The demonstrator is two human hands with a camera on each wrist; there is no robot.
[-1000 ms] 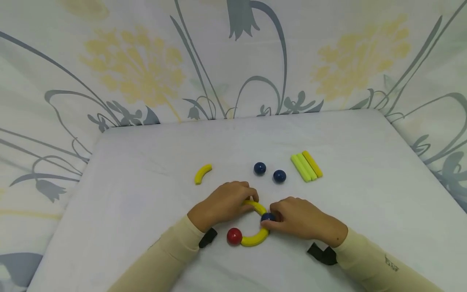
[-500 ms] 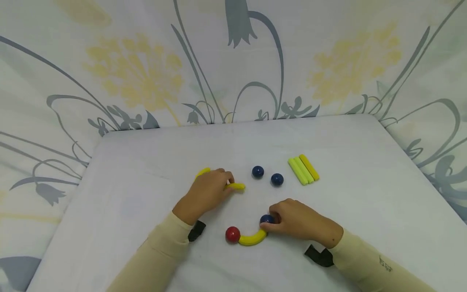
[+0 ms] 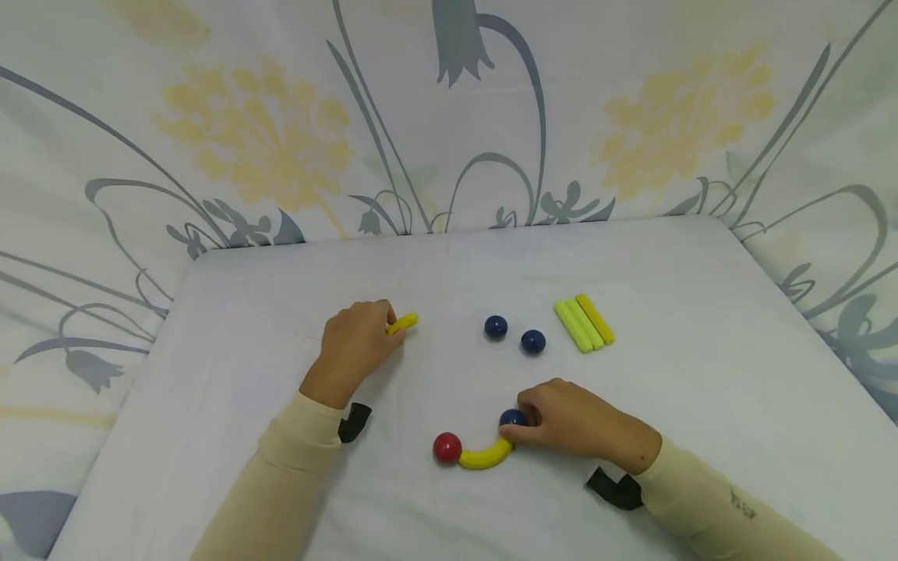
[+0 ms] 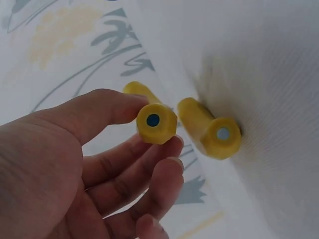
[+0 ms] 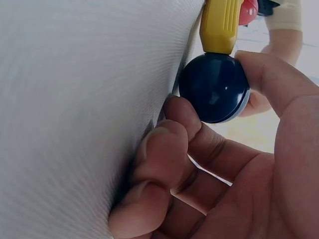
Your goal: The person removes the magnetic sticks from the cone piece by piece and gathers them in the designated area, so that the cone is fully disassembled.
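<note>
At the left, my left hand (image 3: 355, 340) pinches a curved yellow magnetic rod (image 4: 157, 130) between thumb and fingers; a dark dot marks its end. Close beside it, a second curved yellow rod (image 4: 219, 142) with a pale dot lies on the white surface. In the head view the hand covers most of both rods. My right hand (image 3: 575, 417) holds a dark blue ball (image 5: 212, 87) against the surface with thumb and fingertips. Another curved yellow rod (image 3: 486, 456) touches that ball at one end and a red ball (image 3: 447, 448) at the other.
Two dark blue balls (image 3: 496, 327) sit beyond my hands, slightly apart. To their right lie several straight rods (image 3: 584, 323) side by side, two lime and one deeper yellow. A flower-patterned cloth (image 3: 449, 140) rises behind the white table (image 3: 245, 304).
My left hand has drawn one curved rod away from the blue ball and carried it up and left to the other curved rod. My right hand stays on the ball.
</note>
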